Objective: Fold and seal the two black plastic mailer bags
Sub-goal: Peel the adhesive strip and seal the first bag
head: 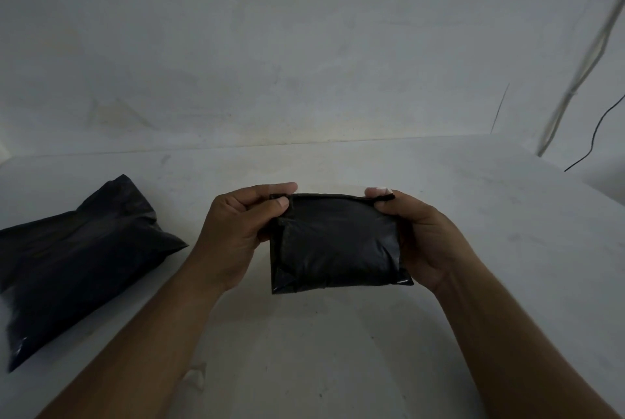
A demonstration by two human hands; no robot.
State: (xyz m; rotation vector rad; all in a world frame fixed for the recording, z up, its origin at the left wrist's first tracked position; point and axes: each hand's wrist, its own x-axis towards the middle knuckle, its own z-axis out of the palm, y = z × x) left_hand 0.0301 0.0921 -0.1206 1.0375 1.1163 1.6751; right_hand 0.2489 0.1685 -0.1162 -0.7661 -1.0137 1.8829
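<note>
Nearest the lower edge: two bare forearms, both cut off by the frame, over a white table (321, 334).

Item 1, centre: small black mailer bag (334, 243), folded to a compact, padded rectangle. The fill is hidden by opaque plastic. Whether its lower edge rests on the table cannot be told in the dim light.
- Left hand (233, 232): thumb and forefinger pinch the bag's top left corner; the other fingers are hidden behind the bag.
- Right hand (422, 239): thumb and fingertips pinch the top right corner, palm along the bag's right edge.

Item 2, far left, well apart from the hands: larger black mailer bag (74, 256), lying on the table, bulging, contents not visible. Its left side is cut off by the frame, and its surface detail is lost in shadow.

Farthest: pale wall (304, 46). At right, a blurred white cord (581, 70) and a thin black cable (598, 128), both leaving the frame.
</note>
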